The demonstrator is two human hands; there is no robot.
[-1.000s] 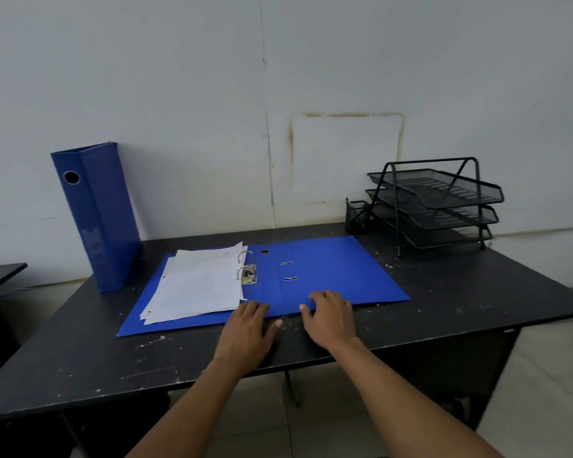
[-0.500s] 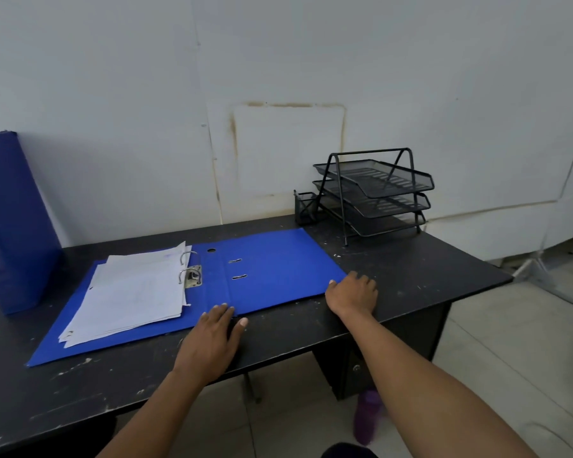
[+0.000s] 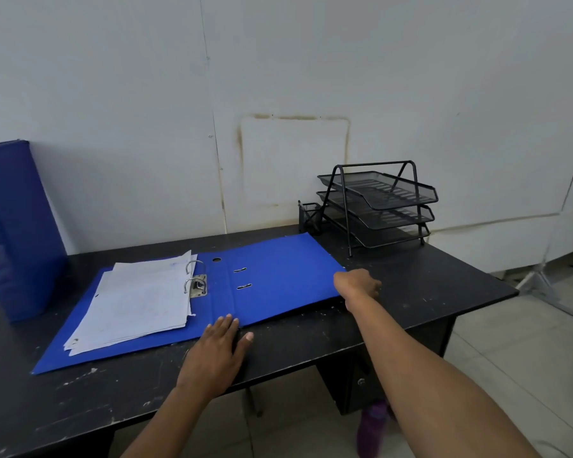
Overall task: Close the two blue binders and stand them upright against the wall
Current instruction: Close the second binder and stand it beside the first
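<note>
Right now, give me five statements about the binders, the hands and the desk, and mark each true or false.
1. The open binder lies flat on the desk. True.
2. The papers lie on its right half. False: they lie on the left half.
3. The right hand is at the cover's right edge. True.
4. The upright binder stands beside the mesh trays. False: it stands at the far left.
5. The left hand holds the papers. False: it rests flat at the binder's near edge.
</note>
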